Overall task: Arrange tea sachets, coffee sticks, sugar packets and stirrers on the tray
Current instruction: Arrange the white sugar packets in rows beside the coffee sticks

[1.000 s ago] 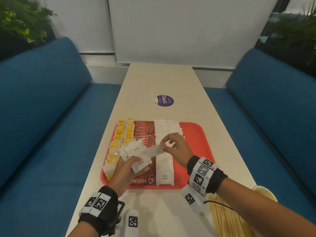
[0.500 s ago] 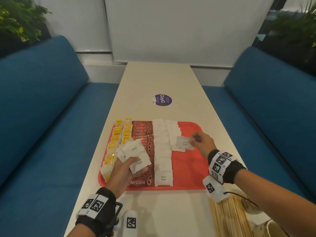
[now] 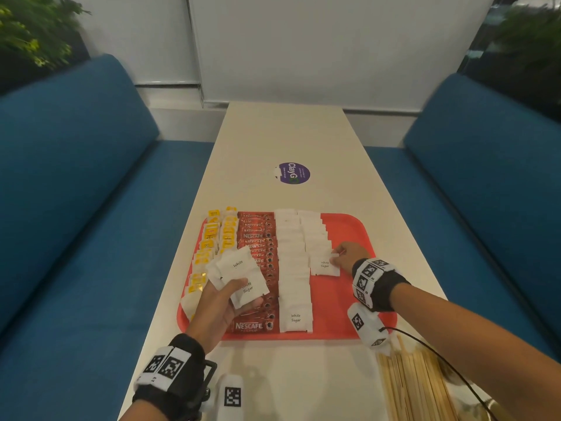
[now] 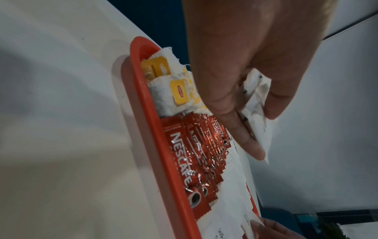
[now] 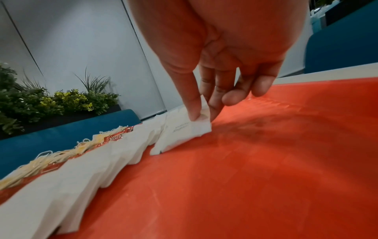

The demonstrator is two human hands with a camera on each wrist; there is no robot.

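Where the red tray (image 3: 349, 326) sits on the counter (image 3: 285, 138), rows run from its left edge: yellow-tagged tea sachets (image 3: 209, 235), red coffee sticks (image 3: 258, 235), then two columns of white sugar packets (image 3: 291, 256). Left hand (image 3: 217, 311) grips a fanned stack of packets (image 3: 239, 268) above the coffee row. Right hand (image 3: 349, 253) pinches one sugar packet (image 3: 324, 265) (thumb against fingertips), touching the tray at the near end of the second column. Wooden stirrers (image 3: 416, 387) lie on the counter, right of the tray.
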